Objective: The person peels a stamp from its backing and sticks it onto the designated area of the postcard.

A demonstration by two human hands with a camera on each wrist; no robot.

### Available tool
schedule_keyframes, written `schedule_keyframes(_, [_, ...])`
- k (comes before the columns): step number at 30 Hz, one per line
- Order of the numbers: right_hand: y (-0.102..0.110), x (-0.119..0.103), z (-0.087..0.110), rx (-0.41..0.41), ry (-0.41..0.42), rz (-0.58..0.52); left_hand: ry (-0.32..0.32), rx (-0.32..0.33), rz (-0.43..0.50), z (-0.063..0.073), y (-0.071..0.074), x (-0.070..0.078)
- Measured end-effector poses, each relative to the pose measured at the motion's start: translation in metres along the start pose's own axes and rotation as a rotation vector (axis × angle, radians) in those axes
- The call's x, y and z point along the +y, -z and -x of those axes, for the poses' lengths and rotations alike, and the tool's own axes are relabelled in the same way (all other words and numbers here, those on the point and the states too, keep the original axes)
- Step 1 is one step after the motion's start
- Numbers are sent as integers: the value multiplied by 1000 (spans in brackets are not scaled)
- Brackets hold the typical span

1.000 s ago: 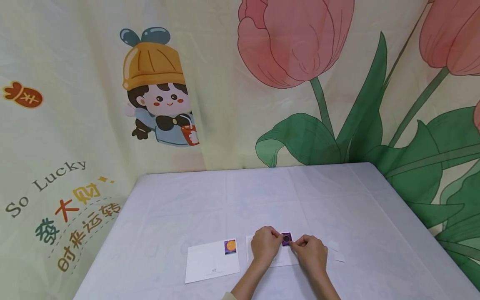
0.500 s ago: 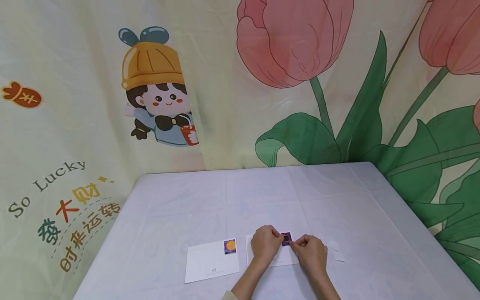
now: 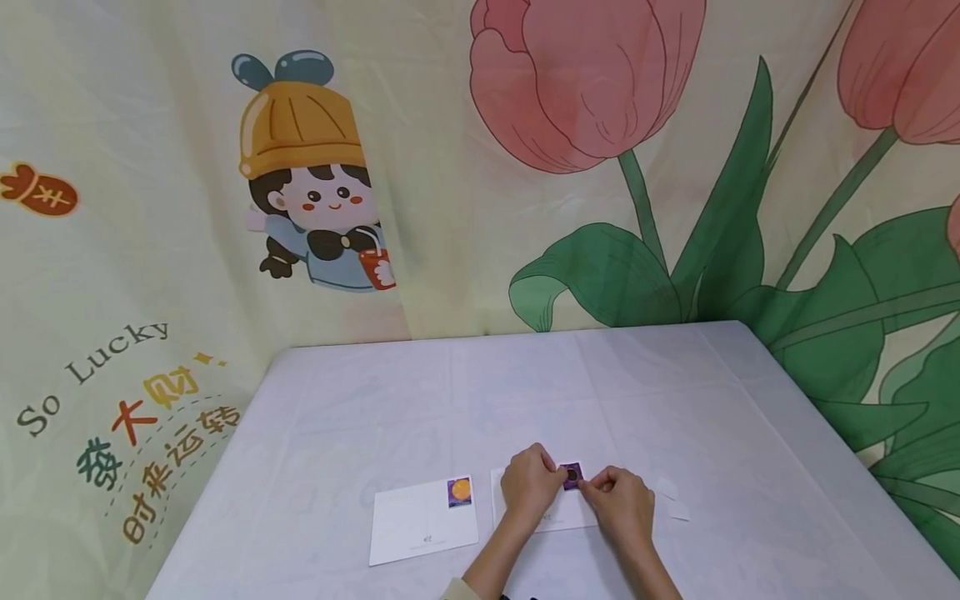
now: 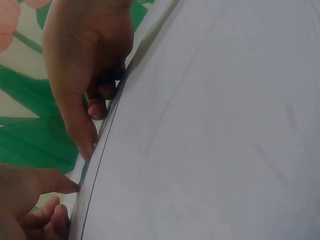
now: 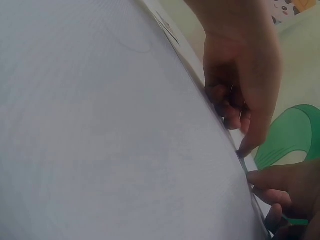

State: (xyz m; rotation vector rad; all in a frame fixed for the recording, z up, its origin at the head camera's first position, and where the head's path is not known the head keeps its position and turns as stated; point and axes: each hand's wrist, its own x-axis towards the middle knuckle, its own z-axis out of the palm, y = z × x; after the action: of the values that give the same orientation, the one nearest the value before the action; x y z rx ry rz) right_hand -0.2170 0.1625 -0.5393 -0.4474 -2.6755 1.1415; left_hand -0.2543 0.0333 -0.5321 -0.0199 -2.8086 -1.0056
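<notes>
A small purple stamp [image 3: 573, 477] with a dark round picture lies at the upper right of a white postcard [image 3: 572, 515]. My left hand [image 3: 531, 483] pinches the stamp's left edge between thumb and fingers. At its lower right corner, the thumb and index finger of my right hand [image 3: 622, 502] hold it. Both hands cover much of the postcard. In the left wrist view, the thumb of my left hand [image 4: 37, 192] comes down at the paper, with the right hand [image 4: 87, 65] opposite. The stamp's face is seen too edge-on to make out in the wrist views.
To the left lies another white postcard [image 3: 412, 525] bearing an orange-and-purple stamp [image 3: 461, 492]. Small white paper scraps [image 3: 678, 511] lie right of my right hand. A white cloth covers the table [image 3: 360, 408], and a printed curtain [image 3: 442, 167] hangs behind it.
Both hands stay at the stamp with hardly any movement; the left knuckles rise slightly. The head view shifts a little.
</notes>
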Motion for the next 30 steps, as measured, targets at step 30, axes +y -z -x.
schedule_keyframes(30, [-1,3,1,40,46,2,58,73,23,-2,-2,1])
